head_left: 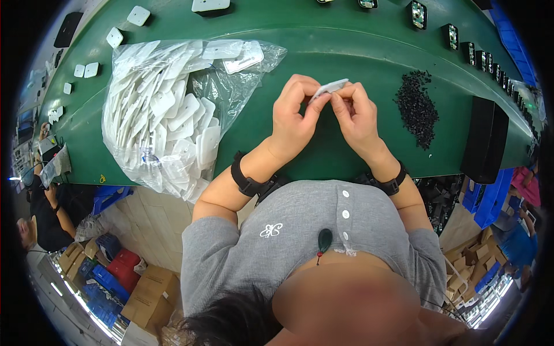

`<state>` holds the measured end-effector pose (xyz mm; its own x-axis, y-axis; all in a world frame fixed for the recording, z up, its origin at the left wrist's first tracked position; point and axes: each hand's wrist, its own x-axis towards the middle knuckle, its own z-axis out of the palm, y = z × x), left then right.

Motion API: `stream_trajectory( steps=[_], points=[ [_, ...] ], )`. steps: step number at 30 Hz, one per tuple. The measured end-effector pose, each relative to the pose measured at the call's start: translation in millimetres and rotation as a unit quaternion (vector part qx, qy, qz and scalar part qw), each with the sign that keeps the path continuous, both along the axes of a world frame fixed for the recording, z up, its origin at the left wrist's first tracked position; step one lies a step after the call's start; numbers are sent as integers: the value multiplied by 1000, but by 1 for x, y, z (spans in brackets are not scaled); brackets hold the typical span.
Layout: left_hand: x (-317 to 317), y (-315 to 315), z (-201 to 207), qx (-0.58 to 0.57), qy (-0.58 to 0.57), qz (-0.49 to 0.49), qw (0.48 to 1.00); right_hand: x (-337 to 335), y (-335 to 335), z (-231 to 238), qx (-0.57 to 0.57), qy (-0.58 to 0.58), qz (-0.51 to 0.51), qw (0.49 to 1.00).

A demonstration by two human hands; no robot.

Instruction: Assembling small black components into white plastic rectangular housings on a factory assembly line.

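Both hands meet above the green table (254,138), pinching one thin white plastic cover (330,87) between them. My left hand (295,118) grips its left edge between thumb and fingers. From the other side, my right hand (356,118) holds the cover with thumb and bent forefinger. The cover is tilted nearly edge-on, and the fingertips hide part of it. To the left lies a clear plastic bag (231,95) full of similar white covers (156,115). A heap of small black parts (418,108) is spread to the right of my hands.
A long black box (486,138) stands at the table's right edge. Black cases with circuit boards (451,37) line the far right, and loose white covers (90,70) the far left. Other people (49,207) sit at both sides. Cardboard boxes (151,297) stand behind me.
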<state>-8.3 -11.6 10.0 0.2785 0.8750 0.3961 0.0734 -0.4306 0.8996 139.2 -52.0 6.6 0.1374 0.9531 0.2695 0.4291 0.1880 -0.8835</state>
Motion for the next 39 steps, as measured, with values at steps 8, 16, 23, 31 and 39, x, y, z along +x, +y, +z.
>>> stream_trajectory(
  steps=[8, 16, 23, 31, 39],
  points=[
    [-4, 1, 1, -283, -173, -71, 941, 9, 11, 27, 62, -84, -46, 993],
    [-3, 0, 1, -297, -163, -110, 934, 26, 11, 24, -222, 336, 112, 908],
    [-4, 0, 1, -350, -130, -107, 922, 25, 14, 17, -192, 297, 122, 927],
    [-1, 11, 4, -349, -199, -65, 913, 26, 19, 11, -180, 279, 69, 941],
    [-13, 31, -15, -57, 122, 58, 989, 33, 146, 41, 147, -331, -72, 929]
  ],
)
